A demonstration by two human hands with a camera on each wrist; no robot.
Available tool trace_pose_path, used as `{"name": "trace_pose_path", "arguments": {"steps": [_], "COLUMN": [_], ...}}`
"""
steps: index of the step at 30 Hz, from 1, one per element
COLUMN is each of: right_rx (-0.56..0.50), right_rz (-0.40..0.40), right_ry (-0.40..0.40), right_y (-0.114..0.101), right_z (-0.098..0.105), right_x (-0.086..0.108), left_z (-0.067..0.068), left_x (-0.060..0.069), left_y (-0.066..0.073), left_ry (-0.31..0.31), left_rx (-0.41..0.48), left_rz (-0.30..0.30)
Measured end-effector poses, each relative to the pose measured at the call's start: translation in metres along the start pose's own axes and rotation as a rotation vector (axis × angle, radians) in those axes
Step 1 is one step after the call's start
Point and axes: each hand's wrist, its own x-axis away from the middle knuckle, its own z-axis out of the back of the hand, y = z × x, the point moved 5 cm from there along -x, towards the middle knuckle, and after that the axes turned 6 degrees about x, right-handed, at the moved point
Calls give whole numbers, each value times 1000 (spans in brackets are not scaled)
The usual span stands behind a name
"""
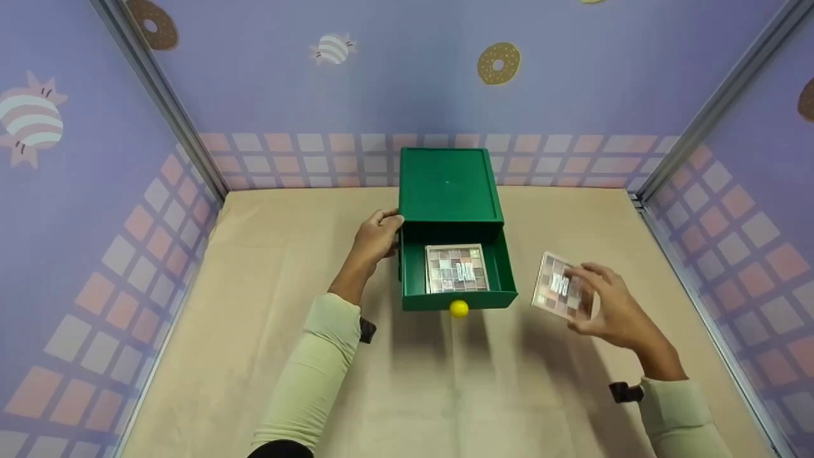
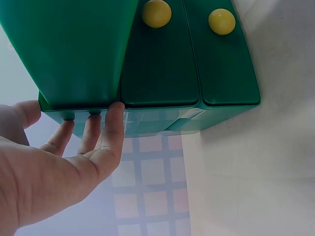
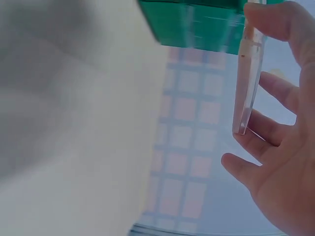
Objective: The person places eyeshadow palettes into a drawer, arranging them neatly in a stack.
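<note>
A green drawer cabinet (image 1: 450, 184) stands at the centre with its top drawer (image 1: 413, 273) pulled out. Inside that drawer lies a square palette (image 1: 456, 268) with a checkered lid. My left hand (image 1: 375, 238) rests on the cabinet's left side near the top; in the left wrist view the fingers of this hand (image 2: 74, 162) touch the side, thumb at the top edge. To the right of the drawer, my right hand (image 1: 610, 308) holds a second palette (image 1: 559, 286) in the air, by its edges. The right wrist view shows this palette (image 3: 247, 83) edge-on between thumb and fingers.
Two lower drawers with yellow knobs (image 2: 156, 13) are closed under the top one. A yellow knob (image 1: 458, 309) is on the open drawer's front. Beige cloth (image 1: 286, 254) covers the table, and patterned walls (image 1: 407, 76) enclose it at the back and sides.
</note>
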Motion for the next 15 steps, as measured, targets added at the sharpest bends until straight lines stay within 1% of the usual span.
{"name": "trace_pose_path", "arguments": {"steps": [4,7,10,15], "right_rx": [-22,-20,-18,-17], "right_rz": [33,64,90,136], "right_ry": [38,43,18,-65], "right_y": [-14,-29,-47,-80], "right_z": [17,25,29,26], "right_x": [-15,-28,-44,-69], "left_z": [0,0,0,-1], "left_x": [0,0,0,0], "left_y": [0,0,1,2], "left_ry": [0,2,5,5], "left_rx": [-13,-17,-17,-15], "left_rz": [-7,-10,-12,-4]}}
